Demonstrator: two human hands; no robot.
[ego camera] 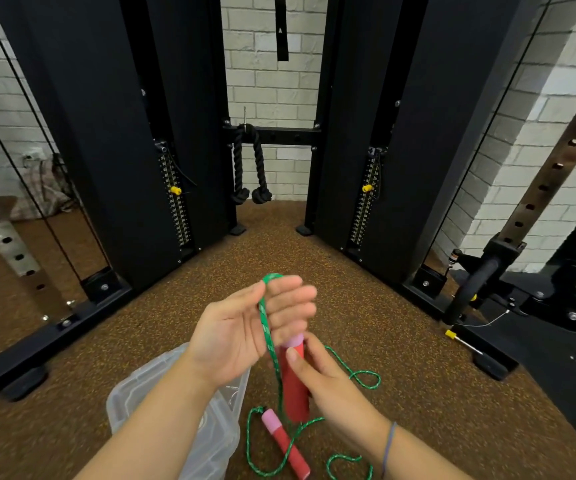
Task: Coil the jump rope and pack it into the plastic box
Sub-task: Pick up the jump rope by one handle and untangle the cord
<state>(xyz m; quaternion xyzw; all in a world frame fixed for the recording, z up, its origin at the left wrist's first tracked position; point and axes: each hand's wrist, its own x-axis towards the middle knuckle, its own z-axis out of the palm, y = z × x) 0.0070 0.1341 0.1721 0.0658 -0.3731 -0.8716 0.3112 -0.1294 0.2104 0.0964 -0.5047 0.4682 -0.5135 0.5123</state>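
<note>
In the head view, the jump rope (268, 336) is judged light and limp, a braided green cord that will sag, kink and spring out of its loops unless each turn is pinned; its two handles are stiff and are the surest places to be grasped. One red handle (291, 382) is held upright in the right hand (328, 379), the thumb and fingers closed round its upper part just below the pink cap. A loop of cord is draped over the fingers of the left hand (245, 327), which is held open, palm up and fingers spread, directly above and beside that handle; nothing is clamped by it. The second handle (284, 443) lies on the floor below the right hand, with loose cord trailing round it. The plastic box (175, 424) sits on the floor under the left forearm, and no rope can be seen in it.
</note>
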